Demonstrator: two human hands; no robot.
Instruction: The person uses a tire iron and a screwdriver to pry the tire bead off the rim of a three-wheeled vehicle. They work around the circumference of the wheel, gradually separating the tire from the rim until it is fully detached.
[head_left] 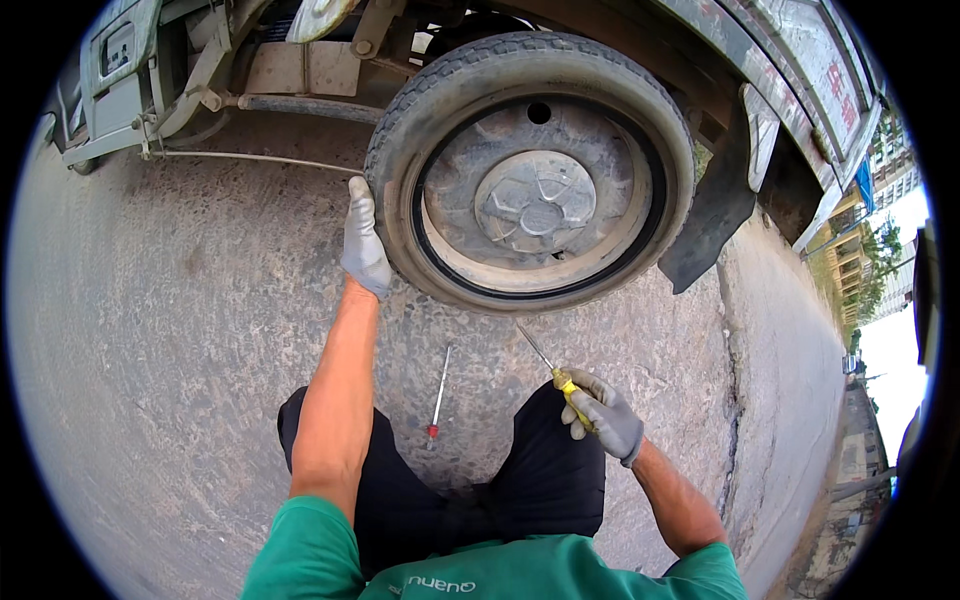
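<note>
A black tyre (pixel 650 110) on a dusty steel wheel (pixel 540 205) stands in front of me, under the side of a vehicle. My left hand (pixel 364 240), in a grey glove, lies against the left side of the tread with its visible fingers stretched out; part of the hand's inner side is hidden. In my gloved right hand (pixel 600 412) is a screwdriver (pixel 570 388) with a yellow handle. Its metal shaft points up and left, the tip just below the tyre's lower edge. On the ground between my knees lies a second screwdriver (pixel 439 396) with a red-marked handle.
Above the tyre spreads the vehicle's underbody (pixel 300 70), with a thin rod (pixel 260 157) reaching toward the tyre from the left. A black mud flap (pixel 712 235) hangs to the right. Rough concrete ground (pixel 180 330) has a long crack (pixel 733 390) on the right.
</note>
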